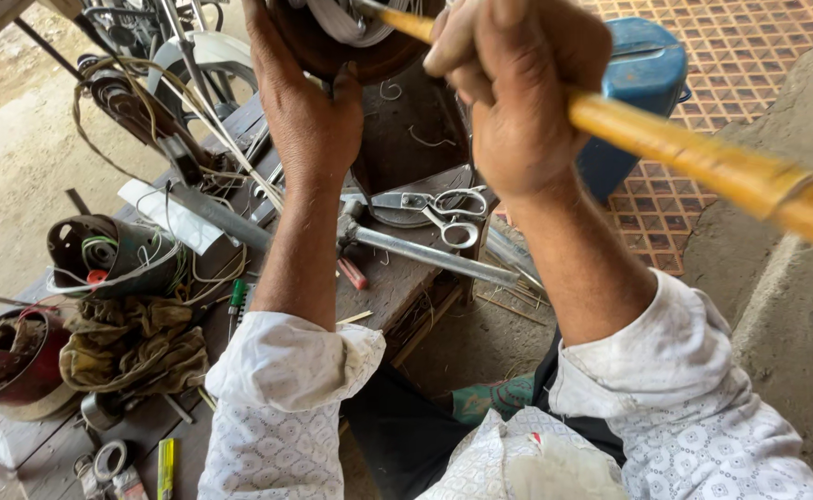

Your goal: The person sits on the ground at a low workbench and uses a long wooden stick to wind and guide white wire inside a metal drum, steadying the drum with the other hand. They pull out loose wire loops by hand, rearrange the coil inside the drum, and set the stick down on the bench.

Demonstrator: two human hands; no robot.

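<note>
Right hand [517, 102], top centre, grips a yellow stick [702, 157] w/ closed fist, angled to lever. Left hand [309, 111] lies flat, fingers wide, bracing the round motor part [332, 46] above the worktop [397, 278].

Stick: we see a long yellow-orange wooden stick [702, 157] running slantwise from the upper middle down to the right edge (its near end blurred), its far tip at the motor's windings.
Motor part: we see a round, dark brown housing [351, 51] with pale wire coils inside, at the top edge, only its lower part showing.
</note>
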